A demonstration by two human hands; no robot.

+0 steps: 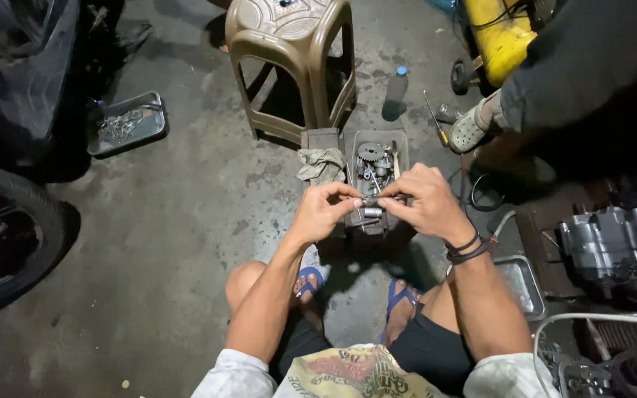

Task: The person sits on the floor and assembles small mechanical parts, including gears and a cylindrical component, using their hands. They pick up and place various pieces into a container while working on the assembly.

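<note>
In the head view, the left hand (324, 208) and the right hand (423, 200) both pinch a small metal part (372, 200) between their fingertips, just above a metal tray of engine parts (399, 147) on the concrete floor (186, 221), near a brown plastic stool (293, 59).

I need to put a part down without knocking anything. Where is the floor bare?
Bare concrete floor lies left of the left hand, bordered by the wheel, the steel tray and the plastic stool. It is crowded ahead at the parts tray and right by the engine.
</note>
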